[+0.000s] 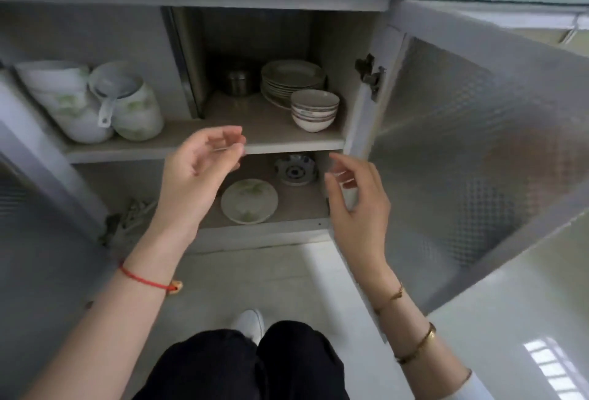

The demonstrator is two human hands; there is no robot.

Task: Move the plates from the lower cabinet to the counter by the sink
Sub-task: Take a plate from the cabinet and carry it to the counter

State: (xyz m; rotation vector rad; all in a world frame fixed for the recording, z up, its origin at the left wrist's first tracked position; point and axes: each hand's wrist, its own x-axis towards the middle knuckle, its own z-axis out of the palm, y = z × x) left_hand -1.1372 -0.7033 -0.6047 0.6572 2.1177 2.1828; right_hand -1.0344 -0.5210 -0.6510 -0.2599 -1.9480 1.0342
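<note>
Black-trousered knees (248, 364) sit lowest in my feed. Left hand (197, 170) hovers before the shelf (242, 113) edge, fingers loosely curled, empty. On the shelf, toward its right rear, stands the plate stack (291, 79), with nested bowls (314, 109) close against its front. Below the shelf lies a small plate (249, 201). Right hand (357, 199), also loose and empty, hangs below the shelf's right end. My worry: dragging the stack forward could shove those bowls off the shelf lip.
</note>
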